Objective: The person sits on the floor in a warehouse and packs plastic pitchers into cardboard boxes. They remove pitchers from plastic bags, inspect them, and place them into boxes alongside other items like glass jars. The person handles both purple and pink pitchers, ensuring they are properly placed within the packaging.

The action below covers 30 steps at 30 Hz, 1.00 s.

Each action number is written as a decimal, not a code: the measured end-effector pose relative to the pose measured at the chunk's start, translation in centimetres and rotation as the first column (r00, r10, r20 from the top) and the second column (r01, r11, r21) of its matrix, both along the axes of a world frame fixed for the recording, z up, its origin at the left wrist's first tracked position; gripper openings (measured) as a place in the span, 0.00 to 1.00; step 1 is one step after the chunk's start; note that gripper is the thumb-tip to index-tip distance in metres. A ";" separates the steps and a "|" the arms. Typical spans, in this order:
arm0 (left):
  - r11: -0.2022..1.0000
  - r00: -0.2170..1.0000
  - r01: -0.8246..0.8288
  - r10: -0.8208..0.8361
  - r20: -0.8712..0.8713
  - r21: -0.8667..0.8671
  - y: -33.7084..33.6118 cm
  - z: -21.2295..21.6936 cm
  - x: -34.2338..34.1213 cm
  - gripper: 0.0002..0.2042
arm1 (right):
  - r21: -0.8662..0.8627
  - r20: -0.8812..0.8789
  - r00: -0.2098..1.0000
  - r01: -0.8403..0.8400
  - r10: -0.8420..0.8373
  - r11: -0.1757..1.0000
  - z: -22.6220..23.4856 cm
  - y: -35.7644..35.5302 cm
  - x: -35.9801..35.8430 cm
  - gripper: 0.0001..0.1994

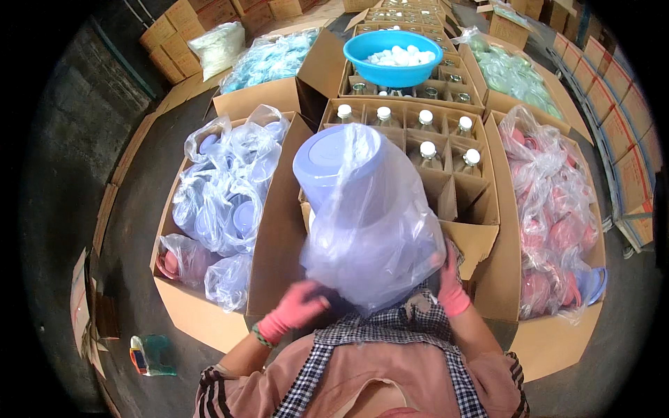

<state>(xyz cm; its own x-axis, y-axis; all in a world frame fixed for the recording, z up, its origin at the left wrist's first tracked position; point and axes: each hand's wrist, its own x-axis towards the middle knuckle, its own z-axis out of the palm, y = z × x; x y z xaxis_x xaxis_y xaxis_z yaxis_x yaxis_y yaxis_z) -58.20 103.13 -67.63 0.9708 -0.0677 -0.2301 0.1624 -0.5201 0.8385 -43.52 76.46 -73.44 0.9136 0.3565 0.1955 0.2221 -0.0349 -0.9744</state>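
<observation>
left hand [301,306] curled under bagged lids [362,209] | right hand [451,282] flat against it

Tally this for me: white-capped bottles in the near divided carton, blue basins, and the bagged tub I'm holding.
White-capped bottles: 6
Blue basin: 1
Bagged lilac tub: 1
Total: 8
</observation>
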 end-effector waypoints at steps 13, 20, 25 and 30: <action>0.997 0.968 0.004 -0.024 0.251 0.079 -1.3 -3.6 5.5 0.39 | 0.374 -0.285 0.958 0.084 0.028 0.924 8.5 -5.2 2.0 0.28; 0.999 0.980 -0.028 0.035 0.194 -0.040 -2.7 -6.2 3.9 0.28 | -0.332 -0.215 0.951 -0.286 0.224 0.899 3.5 -0.8 -1.4 0.32; 0.989 0.931 0.080 -0.120 0.343 0.128 -2.4 -5.8 3.5 0.34 | -0.273 -0.065 0.980 -0.196 0.186 0.942 9.9 -3.6 -0.8 0.35; 0.985 0.891 0.082 -0.142 0.431 0.154 -3.2 -5.9 4.3 0.38 | -0.447 0.207 0.957 -0.092 0.203 0.890 15.1 -0.5 0.6 0.34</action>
<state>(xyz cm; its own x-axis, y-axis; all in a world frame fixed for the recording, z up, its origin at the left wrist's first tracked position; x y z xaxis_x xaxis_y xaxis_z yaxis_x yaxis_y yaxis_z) -53.85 99.90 -73.57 0.9622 -0.1807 0.2037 -0.2722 -0.6204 0.7355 -42.88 75.95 -58.33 0.7879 0.5825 0.1999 0.4834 -0.3838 -0.7868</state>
